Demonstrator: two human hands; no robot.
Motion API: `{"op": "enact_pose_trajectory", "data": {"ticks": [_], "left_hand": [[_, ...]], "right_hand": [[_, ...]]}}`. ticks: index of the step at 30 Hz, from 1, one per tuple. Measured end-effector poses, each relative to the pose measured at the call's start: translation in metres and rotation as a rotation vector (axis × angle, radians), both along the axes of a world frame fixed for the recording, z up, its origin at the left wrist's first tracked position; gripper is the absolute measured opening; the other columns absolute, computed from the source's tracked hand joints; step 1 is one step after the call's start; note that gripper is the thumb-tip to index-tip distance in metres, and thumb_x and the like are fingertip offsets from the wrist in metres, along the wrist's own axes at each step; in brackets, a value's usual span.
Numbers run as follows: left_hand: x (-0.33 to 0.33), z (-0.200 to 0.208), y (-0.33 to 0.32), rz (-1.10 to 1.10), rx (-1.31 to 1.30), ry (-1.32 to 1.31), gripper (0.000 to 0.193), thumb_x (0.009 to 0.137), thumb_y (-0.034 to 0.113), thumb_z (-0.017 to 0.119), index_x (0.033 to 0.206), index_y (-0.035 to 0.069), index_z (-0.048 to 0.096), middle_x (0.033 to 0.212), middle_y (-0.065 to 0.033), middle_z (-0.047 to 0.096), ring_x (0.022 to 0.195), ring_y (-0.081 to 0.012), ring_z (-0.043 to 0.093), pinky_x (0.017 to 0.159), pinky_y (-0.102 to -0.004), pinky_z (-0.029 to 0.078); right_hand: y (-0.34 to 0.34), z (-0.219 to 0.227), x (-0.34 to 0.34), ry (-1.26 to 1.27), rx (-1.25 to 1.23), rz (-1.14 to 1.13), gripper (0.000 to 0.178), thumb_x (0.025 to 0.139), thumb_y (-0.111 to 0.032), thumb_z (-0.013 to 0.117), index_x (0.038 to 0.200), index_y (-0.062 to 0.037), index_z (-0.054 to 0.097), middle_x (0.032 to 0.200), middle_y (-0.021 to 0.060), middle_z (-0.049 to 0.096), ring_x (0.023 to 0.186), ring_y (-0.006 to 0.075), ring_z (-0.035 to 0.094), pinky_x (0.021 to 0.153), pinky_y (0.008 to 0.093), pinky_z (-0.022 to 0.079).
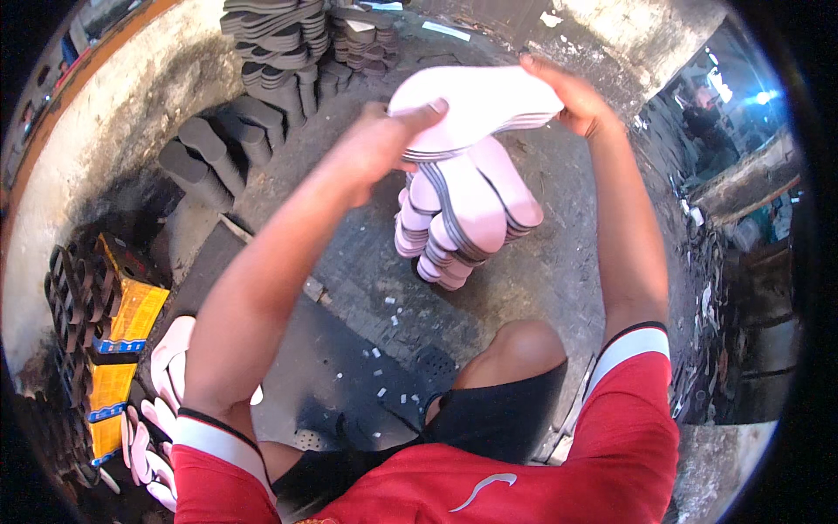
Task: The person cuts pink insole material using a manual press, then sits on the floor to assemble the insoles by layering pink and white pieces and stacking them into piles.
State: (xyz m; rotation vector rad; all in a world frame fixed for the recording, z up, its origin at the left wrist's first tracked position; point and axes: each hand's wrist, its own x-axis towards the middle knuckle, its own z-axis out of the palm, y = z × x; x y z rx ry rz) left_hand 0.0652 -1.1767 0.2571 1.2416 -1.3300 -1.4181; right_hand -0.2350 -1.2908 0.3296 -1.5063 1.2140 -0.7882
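Between my two hands is a small stack of pale pink shoe soles [476, 100] with dark layers along the edges. My left hand [380, 144] grips its near left end, thumb on top and fingers underneath. At the other end my right hand [572, 100] is closed around the right edge, its fingers partly hidden. Directly below stands a taller pile of pink soles [476, 205], laid crosswise in several layers on the floor. The held stack overlaps the top of this pile in view; whether they touch, I cannot tell.
Dark soles [275, 35] are piled high at the far left, with shorter dark stacks [205, 157] beside the wall. Yellow boxes [131, 314] and loose pink soles [153, 445] lie at my left. Small white scraps [380, 371] dot the dark mat [340, 341].
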Motion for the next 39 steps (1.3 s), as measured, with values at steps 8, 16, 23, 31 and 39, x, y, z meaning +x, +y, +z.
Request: {"op": "enact_pose_trajectory", "data": {"ticks": [8,16,23,31,39], "left_hand": [[-0.059,-0.09,-0.052,-0.045,0.254,0.044,0.09,0.092,0.057,0.072,0.142,-0.013,0.048,0.13,-0.0264,0.065,0.114,-0.033,0.068,0.096,-0.0435,0.055],[0.126,-0.093,0.067,0.249,-0.114,-0.591,0.09,0.09,0.062,0.072,0.149,0.0,0.043,0.133,-0.0237,0.063,0.123,-0.0342,0.062,0.101,-0.0436,0.051],[0.266,-0.357,0.379,0.526,0.528,-1.238,0.13,0.066,0.063,0.09,0.154,-0.009,0.026,0.138,-0.0317,0.054,0.131,-0.0467,0.054,0.108,-0.0528,0.047],[0.185,-0.338,0.445,1.177,0.478,-0.442,0.114,0.07,0.028,0.089,0.155,-0.003,0.02,0.144,-0.0317,0.038,0.132,-0.047,0.047,0.115,-0.0494,0.042],[0.151,-0.351,0.575,1.43,1.213,-0.695,0.104,0.068,0.038,0.089,0.15,0.011,0.032,0.142,-0.0183,0.042,0.139,-0.0386,0.038,0.114,-0.0578,0.032]], "right_hand": [[-0.062,-0.17,-0.056,-0.02,0.184,-0.135,0.057,0.093,-0.055,0.073,0.123,-0.0062,0.071,0.107,0.0086,0.075,0.092,0.0184,0.069,0.075,0.0368,0.055],[-0.045,-0.062,-0.016,0.445,-0.514,-0.282,0.061,0.102,-0.057,0.055,0.13,-0.0048,0.069,0.124,0.0136,0.071,0.117,0.0248,0.062,0.106,0.0379,0.044],[0.162,-0.138,0.281,0.22,-0.512,0.801,0.026,0.096,-0.031,0.073,0.1,-0.0063,0.07,0.094,0.0043,0.07,0.091,0.0139,0.066,0.085,0.0335,0.053],[0.409,-0.406,0.429,0.295,0.221,0.8,0.06,0.097,-0.05,0.069,0.125,0.0026,0.062,0.108,0.0185,0.074,0.101,0.0292,0.07,0.092,0.0414,0.054],[0.438,-0.437,0.536,0.393,-0.202,1.045,0.07,0.087,-0.042,0.081,0.138,-0.0013,0.055,0.146,0.0255,0.054,0.138,0.0409,0.05,0.112,0.0479,0.043]]}}
